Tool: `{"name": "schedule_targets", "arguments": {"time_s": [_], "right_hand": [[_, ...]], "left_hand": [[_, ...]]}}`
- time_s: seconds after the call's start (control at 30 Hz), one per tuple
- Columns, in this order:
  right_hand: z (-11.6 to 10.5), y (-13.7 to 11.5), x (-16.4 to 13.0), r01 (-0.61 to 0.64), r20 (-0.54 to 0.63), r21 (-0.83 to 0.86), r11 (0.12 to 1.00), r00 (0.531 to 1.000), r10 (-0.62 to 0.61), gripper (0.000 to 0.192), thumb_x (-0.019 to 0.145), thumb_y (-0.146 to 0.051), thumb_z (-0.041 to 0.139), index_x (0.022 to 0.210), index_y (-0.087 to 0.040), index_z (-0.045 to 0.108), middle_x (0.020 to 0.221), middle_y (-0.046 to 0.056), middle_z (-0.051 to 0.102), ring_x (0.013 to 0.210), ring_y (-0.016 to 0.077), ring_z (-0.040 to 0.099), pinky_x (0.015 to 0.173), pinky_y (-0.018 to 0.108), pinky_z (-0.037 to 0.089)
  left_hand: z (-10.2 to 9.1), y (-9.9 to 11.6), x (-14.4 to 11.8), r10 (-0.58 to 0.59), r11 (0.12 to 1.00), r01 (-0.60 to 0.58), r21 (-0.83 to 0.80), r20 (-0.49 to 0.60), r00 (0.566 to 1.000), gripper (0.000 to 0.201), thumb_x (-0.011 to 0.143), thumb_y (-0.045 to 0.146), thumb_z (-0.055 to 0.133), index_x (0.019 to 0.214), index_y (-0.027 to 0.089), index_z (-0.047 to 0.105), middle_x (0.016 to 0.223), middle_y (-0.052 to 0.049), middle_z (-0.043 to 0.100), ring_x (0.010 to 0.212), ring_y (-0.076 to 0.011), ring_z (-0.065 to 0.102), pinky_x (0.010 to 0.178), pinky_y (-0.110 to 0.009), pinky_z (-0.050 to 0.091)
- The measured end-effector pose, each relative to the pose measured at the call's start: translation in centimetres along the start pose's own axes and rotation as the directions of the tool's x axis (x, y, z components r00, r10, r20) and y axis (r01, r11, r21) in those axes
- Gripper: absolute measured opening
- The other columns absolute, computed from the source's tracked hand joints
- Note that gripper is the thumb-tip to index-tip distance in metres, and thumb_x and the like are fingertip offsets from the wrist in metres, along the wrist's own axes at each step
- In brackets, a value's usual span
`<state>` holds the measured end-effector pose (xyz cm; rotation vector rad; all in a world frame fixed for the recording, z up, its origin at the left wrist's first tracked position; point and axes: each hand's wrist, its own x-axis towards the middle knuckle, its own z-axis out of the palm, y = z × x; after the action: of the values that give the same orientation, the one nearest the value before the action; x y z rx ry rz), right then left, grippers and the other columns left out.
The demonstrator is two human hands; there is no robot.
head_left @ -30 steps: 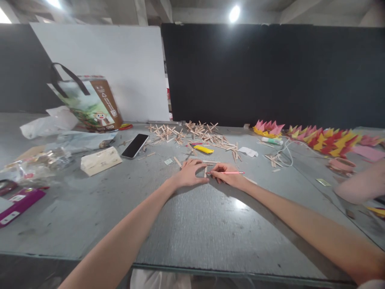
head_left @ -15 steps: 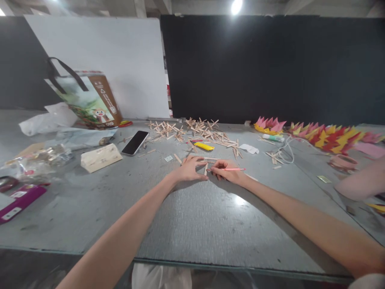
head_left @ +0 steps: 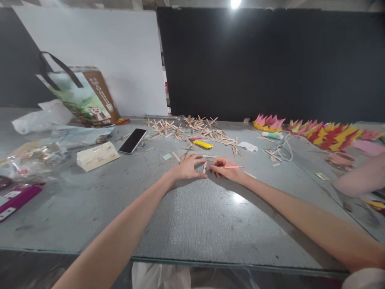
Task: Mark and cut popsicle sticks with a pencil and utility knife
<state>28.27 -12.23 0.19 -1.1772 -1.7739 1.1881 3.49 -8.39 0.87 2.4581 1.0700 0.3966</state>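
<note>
My left hand [head_left: 188,167] rests flat on the grey table [head_left: 195,216], its fingers pinning a small wooden stick [head_left: 205,167]. My right hand [head_left: 226,169] holds a pink pencil [head_left: 233,167] with its tip at that stick. More loose sticks lie just beyond my fingers, and a pile of stick crosses [head_left: 192,128] sits further back. A yellow utility knife [head_left: 203,144] lies between the pile and my hands.
A black phone [head_left: 132,141], a pale wooden block [head_left: 96,155] and a printed bag [head_left: 82,98] stand at the left, with plastic wrappers and a purple box [head_left: 16,197]. Pink, yellow and red folded paper shapes [head_left: 319,134] line the back right. Another person's arm [head_left: 359,180] rests at the right edge.
Both hands keep the same hold on stick and pencil. Only the camera has tilted, shifting everything slightly upward in view.
</note>
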Motion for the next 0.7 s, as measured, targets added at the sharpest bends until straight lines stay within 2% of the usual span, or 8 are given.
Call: {"name": "schedule_targets", "arguments": {"time_s": [0.23,0.47,0.7], "right_hand": [[-0.06,-0.07,0.00,0.027,-0.001,0.013,1.000,1.000,-0.027,0.043,0.085,-0.060,0.079,0.083,-0.018,0.068,0.069,0.002,0.071,0.051,0.0115,0.058,0.048,0.024,0.040],[0.03,-0.23,0.07,0.009,-0.015,0.031,0.999,1.000,-0.008,0.043,0.084,-0.060,0.079,0.083,-0.018,0.067,0.062,-0.001,0.067,0.046,0.0102,0.054,0.045,0.024,0.037],[0.03,-0.79,-0.08,-0.006,-0.012,0.029,1.000,1.000,0.006,0.046,0.082,-0.062,0.081,0.080,-0.018,0.067,0.065,0.002,0.069,0.048,0.0099,0.055,0.043,0.023,0.035]], "left_hand": [[0.00,-0.03,0.06,-0.002,1.000,0.002,-0.005,-0.005,1.000,0.086,0.079,0.076,0.080,0.152,0.034,0.065,0.167,-0.010,0.048,0.158,-0.0437,0.032,0.130,-0.062,0.023],[0.07,-0.06,0.12,0.002,1.000,-0.002,0.013,-0.009,1.000,0.086,0.079,0.077,0.079,0.151,0.033,0.065,0.166,-0.010,0.050,0.158,-0.0432,0.033,0.131,-0.062,0.021],[0.02,0.03,0.07,0.001,1.000,-0.001,0.002,-0.013,1.000,0.085,0.079,0.076,0.080,0.151,0.033,0.065,0.166,-0.010,0.050,0.158,-0.0436,0.032,0.130,-0.061,0.022]]}}
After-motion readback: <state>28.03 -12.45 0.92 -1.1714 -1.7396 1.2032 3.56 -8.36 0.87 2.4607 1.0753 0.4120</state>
